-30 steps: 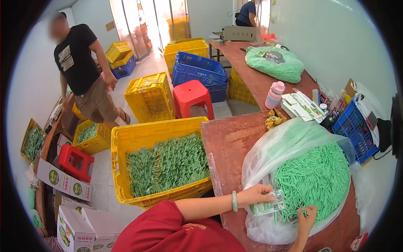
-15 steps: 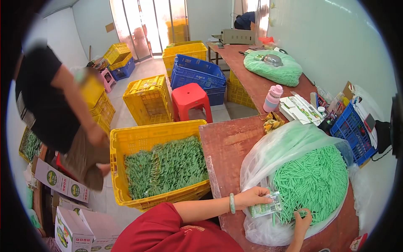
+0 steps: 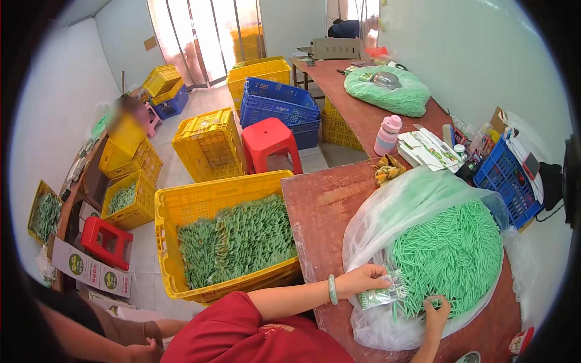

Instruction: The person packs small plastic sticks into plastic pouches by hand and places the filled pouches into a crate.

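Observation:
A small clear packet with green printing is gripped between the thumb and fingers of my left hand, which wears a bangle. Beside it, my right hand has its fingers curled in at the near edge of a heap of thin green sticks, pinching some of them; how many is hidden. The heap lies in a spread-open clear plastic bag on the reddish table. The packet's open end faces the sticks.
Left of the table stands a yellow crate full of green packets. A pink bottle, white boxes and a blue basket sit beyond the bag. Red stools and more crates stand behind. A co-worker's arms show at lower left.
The co-worker has moved from the left side to the lower left, uncovering a red stool and crates. My view has shifted slightly. Both my hands stay nearly in place.

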Available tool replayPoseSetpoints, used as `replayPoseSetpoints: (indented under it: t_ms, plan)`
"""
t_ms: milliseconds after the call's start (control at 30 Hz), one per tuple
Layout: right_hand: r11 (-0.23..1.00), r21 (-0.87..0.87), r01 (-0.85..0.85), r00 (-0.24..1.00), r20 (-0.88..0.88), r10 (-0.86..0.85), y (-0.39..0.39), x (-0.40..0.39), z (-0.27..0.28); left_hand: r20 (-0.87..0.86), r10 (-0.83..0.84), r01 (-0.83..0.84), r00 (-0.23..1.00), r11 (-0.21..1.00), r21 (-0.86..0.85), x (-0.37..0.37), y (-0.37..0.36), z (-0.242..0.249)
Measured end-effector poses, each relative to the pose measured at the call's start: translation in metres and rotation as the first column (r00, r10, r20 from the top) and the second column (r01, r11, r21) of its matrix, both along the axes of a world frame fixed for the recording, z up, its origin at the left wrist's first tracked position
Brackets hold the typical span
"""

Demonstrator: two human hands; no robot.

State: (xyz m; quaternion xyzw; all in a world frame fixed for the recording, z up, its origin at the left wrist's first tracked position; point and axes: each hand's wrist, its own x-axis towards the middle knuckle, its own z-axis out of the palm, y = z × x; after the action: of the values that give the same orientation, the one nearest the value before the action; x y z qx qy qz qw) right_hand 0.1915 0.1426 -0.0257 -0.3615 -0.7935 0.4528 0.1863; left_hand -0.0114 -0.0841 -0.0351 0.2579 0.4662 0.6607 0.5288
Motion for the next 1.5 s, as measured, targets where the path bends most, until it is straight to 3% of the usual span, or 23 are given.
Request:
replayPoseSetpoints:
  t_ms: [200,233,267,333,400,500,667,733,833,933,1033,1133,1200,1233,1333,1500]
  plan:
    - [0.955,0.295,-0.032,0.978,-0.189,0.091,0.014,0.007,-0.018,-0.064,0.04,-0.037,0.997,0.999,0.04,0.0,-0.002,0.002]
    - [0.943,0.331,-0.033,0.987,-0.135,0.082,0.013,0.006,-0.015,-0.045,0.043,-0.039,0.998,0.996,0.083,0.0,-0.002,0.008]
    - [0.934,0.355,-0.042,0.995,-0.07,0.071,0.014,0.006,-0.016,-0.09,0.044,-0.042,0.995,0.999,0.017,0.0,-0.004,0.013]
    - [0.955,0.284,-0.078,0.996,-0.012,0.085,0.008,0.005,-0.01,-0.143,0.056,-0.067,0.988,0.995,-0.072,0.002,-0.004,0.014]
    - [0.973,0.228,-0.026,1.0,-0.004,0.028,0.008,0.005,-0.008,-0.234,0.082,-0.09,0.969,0.996,-0.02,0.005,-0.002,0.011]
    - [0.995,0.1,0.016,0.999,-0.032,-0.013,0.011,0.008,-0.006,-0.155,0.075,-0.082,0.985,0.996,-0.037,0.011,0.002,0.023]
    - [0.987,0.156,0.024,1.0,-0.023,-0.021,0.022,0.006,-0.006,-0.122,0.014,-0.017,0.992,1.0,-0.023,0.011,0.008,0.02]
    - [0.989,0.125,0.074,0.997,0.006,-0.076,0.025,0.004,-0.006,-0.196,0.045,-0.049,0.98,0.999,-0.014,0.015,0.012,0.021]
    - [0.99,-0.066,0.125,0.987,0.11,-0.118,0.03,0.005,-0.004,-0.231,0.044,-0.051,0.972,0.998,-0.023,0.017,0.014,0.025]
    - [0.977,-0.158,0.14,0.989,0.074,-0.13,0.021,0.003,0.009,-0.244,0.019,-0.026,0.97,0.999,-0.024,0.017,0.014,0.022]
    - [0.979,0.204,-0.006,0.999,-0.03,0.013,0.02,0.004,-0.008,-0.38,-0.005,-0.01,0.925,0.999,-0.039,0.014,0.014,0.017]
    - [0.992,0.095,0.085,0.995,-0.066,-0.079,0.022,0.007,-0.001,-0.554,0.069,-0.063,0.83,0.998,0.029,0.015,0.017,0.016]
    - [0.975,-0.205,0.082,0.972,-0.202,-0.124,0.02,0.008,0.021,-0.609,0.112,-0.082,0.785,0.994,0.077,0.017,0.018,0.017]
    - [0.935,-0.35,0.063,0.952,-0.261,-0.162,0.017,0.008,0.032,-0.613,0.11,-0.071,0.782,0.994,0.087,0.017,0.018,0.017]
    - [0.853,-0.511,-0.105,0.885,-0.44,-0.155,0.005,0.007,0.05,-0.629,0.101,-0.037,0.771,0.993,0.113,0.018,0.021,0.02]
    - [0.852,-0.457,-0.257,0.857,-0.515,-0.018,-0.021,-0.01,0.07,-0.613,0.105,-0.032,0.783,0.991,0.13,0.023,0.023,0.023]
